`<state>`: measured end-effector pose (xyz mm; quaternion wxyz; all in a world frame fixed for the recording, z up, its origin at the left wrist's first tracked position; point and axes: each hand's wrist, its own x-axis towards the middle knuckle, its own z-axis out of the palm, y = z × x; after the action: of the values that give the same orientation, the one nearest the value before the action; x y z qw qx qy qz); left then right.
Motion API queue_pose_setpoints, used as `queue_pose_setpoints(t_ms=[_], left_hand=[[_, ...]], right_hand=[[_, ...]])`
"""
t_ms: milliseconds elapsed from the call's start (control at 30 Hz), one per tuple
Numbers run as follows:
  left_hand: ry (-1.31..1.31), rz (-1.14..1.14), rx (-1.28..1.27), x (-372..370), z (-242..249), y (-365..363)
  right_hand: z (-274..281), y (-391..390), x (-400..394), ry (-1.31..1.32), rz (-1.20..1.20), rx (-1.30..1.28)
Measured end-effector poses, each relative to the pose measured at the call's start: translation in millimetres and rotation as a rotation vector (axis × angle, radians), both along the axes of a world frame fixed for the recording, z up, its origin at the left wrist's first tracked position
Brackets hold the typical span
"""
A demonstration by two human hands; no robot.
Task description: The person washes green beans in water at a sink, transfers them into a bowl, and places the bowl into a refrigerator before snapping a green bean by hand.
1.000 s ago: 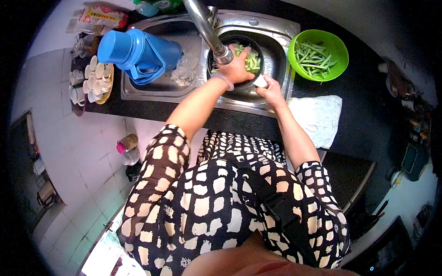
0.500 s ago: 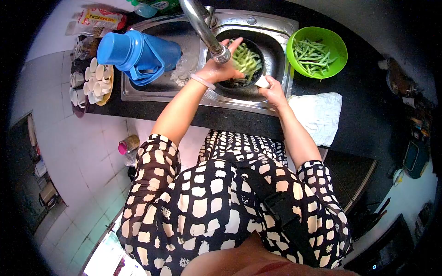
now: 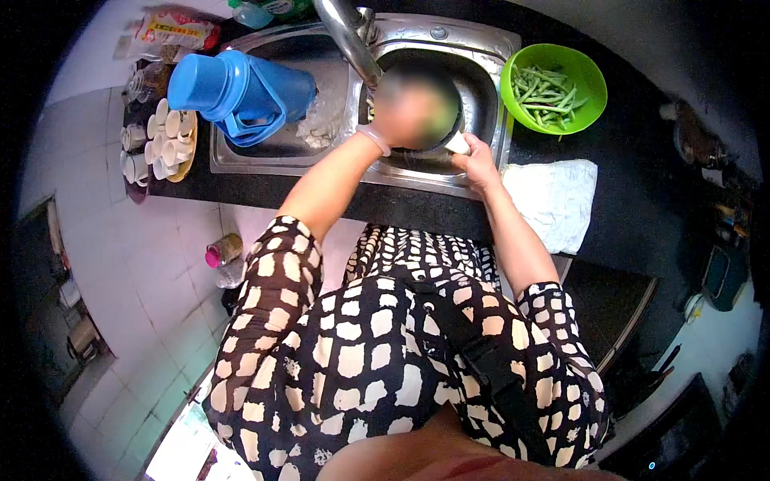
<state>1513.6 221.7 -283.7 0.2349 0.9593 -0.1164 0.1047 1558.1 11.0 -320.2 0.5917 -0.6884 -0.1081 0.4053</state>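
Note:
In the right basin of the steel sink (image 3: 487,156) rests a dark round pan with a white handle (image 3: 458,143). My right hand (image 3: 479,164) is closed around that handle at the near right side. Over the pan, my left hand (image 3: 399,116) reaches in among cut green beans (image 3: 440,112). A blurred patch covers this hand's fingers and most of the pan, so their grip cannot be made out. The metal faucet (image 3: 345,36) hangs just above and left of the pan.
A blue thermos jug (image 3: 241,88) lies tilted in the left basin. To the right stands a lime green colander (image 3: 594,88) holding beans, with a white cloth (image 3: 549,204) nearer. White cups (image 3: 170,148) crowd a tray at the left.
My left hand has moved right and slightly down, further over the pan. My right hand stays on the handle, and the pan has hardly shifted.

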Motion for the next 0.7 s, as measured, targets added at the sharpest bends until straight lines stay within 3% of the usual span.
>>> queue_pose_setpoints(t_ms=[100,133,267,400,500,533,633,667,700], left_hand=[[-0.215,-0.009,-0.019,4.6,44.1,-9.7],[-0.243,-0.024,-0.002,7.3,38.8,-5.9],[0.027,0.059,0.156,5.4,22.3,-6.2],[0.163,0.149,0.005,5.0,-0.4,-4.8],[0.064,0.107,0.05,0.7,19.6,-7.1],[-0.256,0.103,-0.036,8.5,16.7,-6.9],[-0.355,0.112,0.064,12.2,26.2,-5.9],[-0.208,0.156,-0.073,12.1,24.9,-8.6],[-0.279,0.148,-0.032,14.0,24.3,-9.1]], right_hand=[[10.8,-0.6,1.0,0.052,0.001,-0.024],[13.1,-1.1,2.3,0.049,0.013,-0.035],[13.6,-1.2,2.4,0.0,0.038,-0.041],[8.6,0.0,2.4,-0.098,0.057,-0.035],[2.9,-1.5,0.8,-0.061,0.064,-0.063],[-0.9,-1.6,1.9,-0.068,0.062,-0.06],[-4.3,-4.1,3.8,-0.06,0.036,-0.031],[-0.6,-4.6,2.1,-0.048,0.024,-0.036],[1.8,-3.7,2.7,-0.037,0.013,-0.039]])
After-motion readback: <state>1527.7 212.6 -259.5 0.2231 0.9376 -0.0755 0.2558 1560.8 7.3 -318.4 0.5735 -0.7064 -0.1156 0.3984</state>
